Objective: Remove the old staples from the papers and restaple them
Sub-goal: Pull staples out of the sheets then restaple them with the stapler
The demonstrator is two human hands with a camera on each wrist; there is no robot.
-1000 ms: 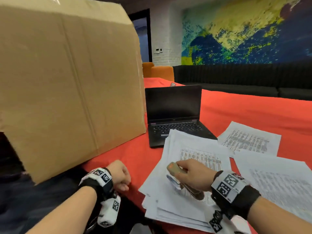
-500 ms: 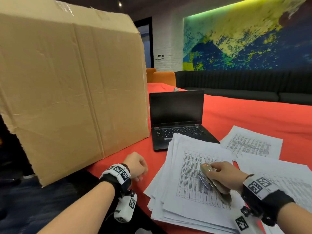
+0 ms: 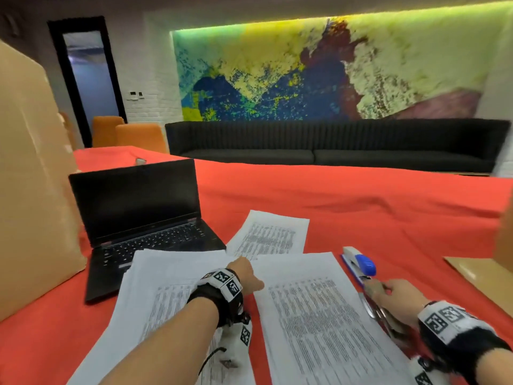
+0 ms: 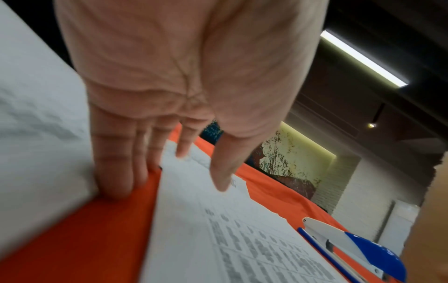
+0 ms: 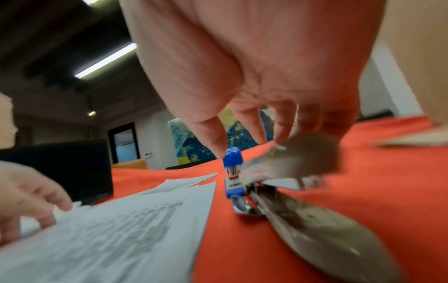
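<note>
Open laptop (image 3: pixel 144 218); cardboard box (image 3: pixel 30 190)

left hand (image 4: pixel 184 80) flat, right hand (image 5: pixel 266 76) fingers down

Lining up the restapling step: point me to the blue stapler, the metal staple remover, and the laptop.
blue stapler (image 3: pixel 362 264): head view, on its blue top cover.
metal staple remover (image 5: pixel 312 223): right wrist view, on its long metal handle lying on the red cloth.
laptop (image 3: pixel 137 202): head view, on its dark screen.
</note>
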